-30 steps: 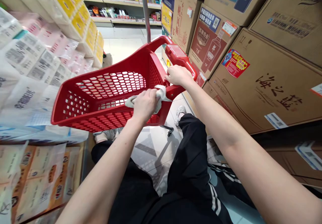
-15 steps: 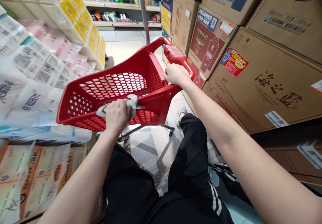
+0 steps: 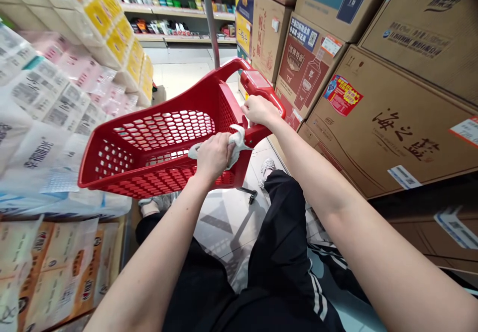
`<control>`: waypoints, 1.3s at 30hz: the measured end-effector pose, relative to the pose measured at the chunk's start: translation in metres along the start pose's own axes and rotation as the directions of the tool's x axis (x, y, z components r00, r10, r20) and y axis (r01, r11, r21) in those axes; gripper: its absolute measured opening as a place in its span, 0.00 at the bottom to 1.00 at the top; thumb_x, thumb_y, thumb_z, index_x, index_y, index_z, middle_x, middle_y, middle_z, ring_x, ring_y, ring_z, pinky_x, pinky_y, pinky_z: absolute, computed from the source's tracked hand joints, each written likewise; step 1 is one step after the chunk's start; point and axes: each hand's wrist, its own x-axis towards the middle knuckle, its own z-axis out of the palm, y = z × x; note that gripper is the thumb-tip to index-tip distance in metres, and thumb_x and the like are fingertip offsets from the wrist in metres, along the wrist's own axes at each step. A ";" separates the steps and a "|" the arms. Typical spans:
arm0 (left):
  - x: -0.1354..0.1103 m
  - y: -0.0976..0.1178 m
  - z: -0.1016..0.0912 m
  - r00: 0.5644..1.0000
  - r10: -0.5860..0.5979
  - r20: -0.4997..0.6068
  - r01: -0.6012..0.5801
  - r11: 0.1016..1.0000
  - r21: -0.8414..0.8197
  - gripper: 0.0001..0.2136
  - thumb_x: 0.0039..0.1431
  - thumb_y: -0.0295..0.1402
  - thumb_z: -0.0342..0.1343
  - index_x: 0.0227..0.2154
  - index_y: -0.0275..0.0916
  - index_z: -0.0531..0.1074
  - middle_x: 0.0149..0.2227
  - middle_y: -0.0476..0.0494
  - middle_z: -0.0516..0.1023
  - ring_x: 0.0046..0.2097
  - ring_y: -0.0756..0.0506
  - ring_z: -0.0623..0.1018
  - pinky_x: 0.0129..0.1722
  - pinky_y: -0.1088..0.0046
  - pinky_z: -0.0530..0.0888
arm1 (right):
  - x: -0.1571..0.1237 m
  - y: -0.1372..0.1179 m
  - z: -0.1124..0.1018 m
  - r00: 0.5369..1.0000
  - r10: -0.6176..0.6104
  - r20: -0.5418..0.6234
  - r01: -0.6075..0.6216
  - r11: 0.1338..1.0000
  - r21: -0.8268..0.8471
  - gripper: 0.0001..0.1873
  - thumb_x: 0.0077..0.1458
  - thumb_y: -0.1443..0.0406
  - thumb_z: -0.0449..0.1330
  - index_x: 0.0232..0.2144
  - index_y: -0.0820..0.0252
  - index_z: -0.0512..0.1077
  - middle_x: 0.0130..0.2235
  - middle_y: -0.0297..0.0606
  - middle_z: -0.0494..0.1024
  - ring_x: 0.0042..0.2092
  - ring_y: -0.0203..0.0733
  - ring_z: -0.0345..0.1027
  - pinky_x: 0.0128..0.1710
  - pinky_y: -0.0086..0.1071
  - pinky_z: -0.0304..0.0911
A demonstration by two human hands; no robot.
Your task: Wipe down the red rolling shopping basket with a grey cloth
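Observation:
A red plastic shopping cart (image 3: 145, 185) with perforated walls stands in front of me, its handle end toward the right. My left hand (image 3: 214, 157) is closed around a whitish cloth (image 3: 237, 145) and presses it on the cart's near upper rim, close to the handle end. Part of the cloth sticks out on both sides of my fingers. My right hand (image 3: 260, 110) is wrapped round the red handle at the near corner; its fingertips are mostly hidden.
Stacked cardboard boxes (image 3: 414, 128) line the right side. Packs of tissue paper (image 3: 48, 138) are piled close on the left, above orange-and-cream packs (image 3: 63, 267). A grey pole (image 3: 209, 18) rises behind the cart, with stocked shelves (image 3: 175, 11) beyond. My shoe (image 3: 267, 167) is near a caster (image 3: 253, 196).
My left hand has slid the cloth right along the near rim, toward the handle. My right hand keeps its hold on the handle. My left foot has come into view below the cart.

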 end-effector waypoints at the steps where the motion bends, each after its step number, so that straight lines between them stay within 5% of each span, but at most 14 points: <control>1: -0.006 -0.007 -0.001 1.000 -0.006 0.002 0.006 1.000 0.022 0.19 0.68 0.43 0.37 0.45 0.38 0.69 0.40 0.38 0.75 0.43 0.40 0.73 0.41 0.63 0.65 | 0.000 0.001 0.000 1.000 -0.005 0.006 0.005 1.000 0.024 0.25 0.69 0.56 0.43 0.50 0.65 0.74 0.45 0.51 0.80 0.49 0.49 0.74 0.49 0.38 0.65; 10: -0.062 -0.053 -0.008 0.991 -0.122 -0.046 0.129 0.969 0.210 0.18 0.67 0.41 0.41 0.50 0.38 0.67 0.42 0.34 0.72 0.45 0.36 0.71 0.46 0.57 0.63 | -0.010 -0.011 0.001 0.993 -0.116 -0.029 0.113 0.991 -0.077 0.29 0.67 0.50 0.46 0.49 0.65 0.76 0.49 0.52 0.78 0.53 0.55 0.71 0.53 0.42 0.61; 19: 0.003 0.028 0.000 1.000 -0.016 -0.008 0.017 0.993 0.116 0.20 0.67 0.43 0.41 0.53 0.35 0.66 0.43 0.34 0.73 0.45 0.36 0.71 0.44 0.59 0.65 | -0.018 -0.018 0.007 0.985 0.056 -0.162 -0.074 0.991 -0.111 0.29 0.68 0.54 0.45 0.51 0.71 0.74 0.49 0.59 0.78 0.52 0.56 0.73 0.51 0.40 0.64; 24: 0.006 0.036 -0.001 1.000 -0.005 0.005 0.004 0.992 0.126 0.22 0.67 0.46 0.40 0.53 0.36 0.66 0.42 0.34 0.72 0.45 0.36 0.71 0.44 0.58 0.65 | -0.022 -0.020 0.006 0.984 0.086 -0.156 -0.099 0.992 -0.082 0.28 0.69 0.53 0.43 0.52 0.69 0.73 0.50 0.58 0.77 0.52 0.55 0.73 0.52 0.40 0.64; 30: -0.016 0.005 0.002 0.999 -0.041 -0.001 0.041 0.984 0.175 0.24 0.66 0.46 0.41 0.57 0.36 0.64 0.45 0.33 0.72 0.46 0.35 0.69 0.45 0.58 0.64 | -0.019 -0.018 0.005 0.979 0.082 -0.185 -0.094 0.994 -0.057 0.26 0.69 0.55 0.44 0.50 0.69 0.74 0.49 0.57 0.78 0.52 0.54 0.73 0.51 0.39 0.65; 39: -0.078 -0.087 -0.015 0.987 -0.155 0.052 0.130 0.936 0.326 0.24 0.66 0.45 0.39 0.53 0.32 0.66 0.43 0.29 0.71 0.46 0.33 0.68 0.46 0.56 0.62 | -0.010 -0.014 0.005 0.981 0.079 -0.176 -0.087 0.995 -0.043 0.25 0.69 0.57 0.45 0.49 0.69 0.74 0.49 0.58 0.78 0.53 0.55 0.72 0.52 0.42 0.65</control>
